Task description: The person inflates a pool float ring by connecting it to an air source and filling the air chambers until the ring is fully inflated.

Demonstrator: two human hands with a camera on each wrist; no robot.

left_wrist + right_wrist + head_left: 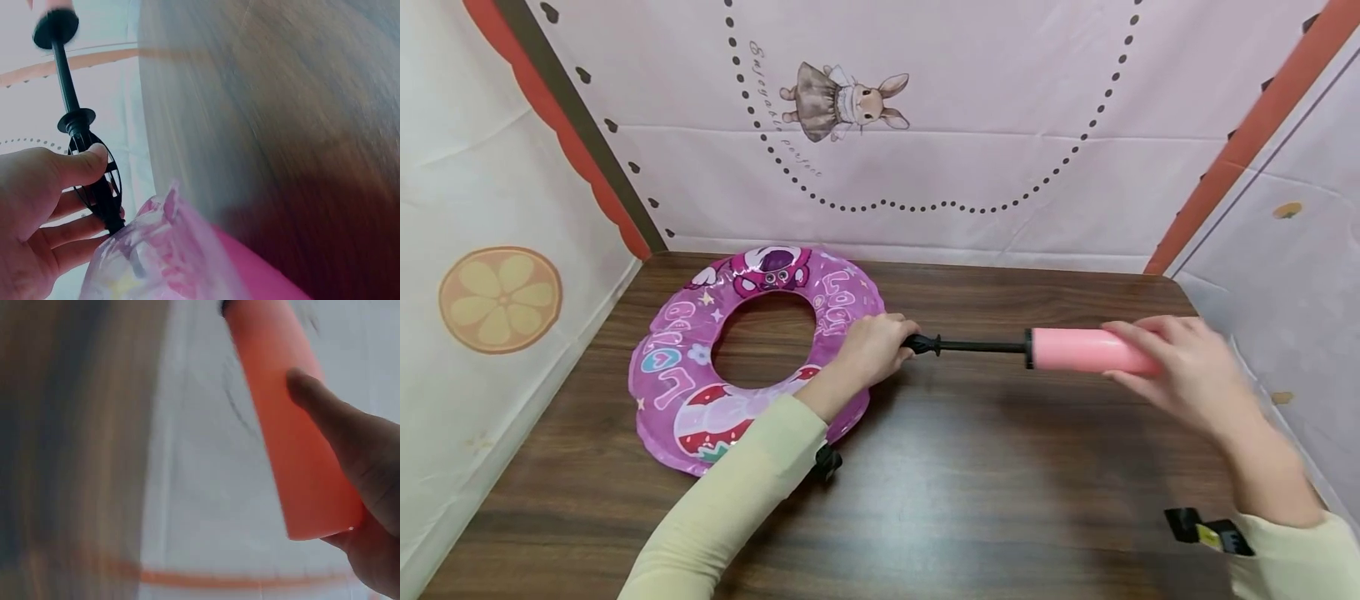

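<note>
A pink hand pump (1075, 348) spans the space between both hands, its black rod (981, 346) drawn out of the barrel. My right hand (1195, 375) grips the far end of the barrel; in the right wrist view the thumb lies along the pink barrel (281, 437). With thumb and fingers, my left hand (874, 343) holds the black handle (103, 194) at the rod's other end. The handle's narrow tip meets the clear plastic of a purple inflatable swim ring (662, 333); the valve itself is hidden. Puffed up and printed with strawberries and lettering, the ring lies under my left forearm.
A dark wooden table (955, 500) carries the ring. Printed cloth walls (1000, 108) enclose its back and both sides, the right one close beside my right hand. Black straps (1210, 533) sit at both wrists.
</note>
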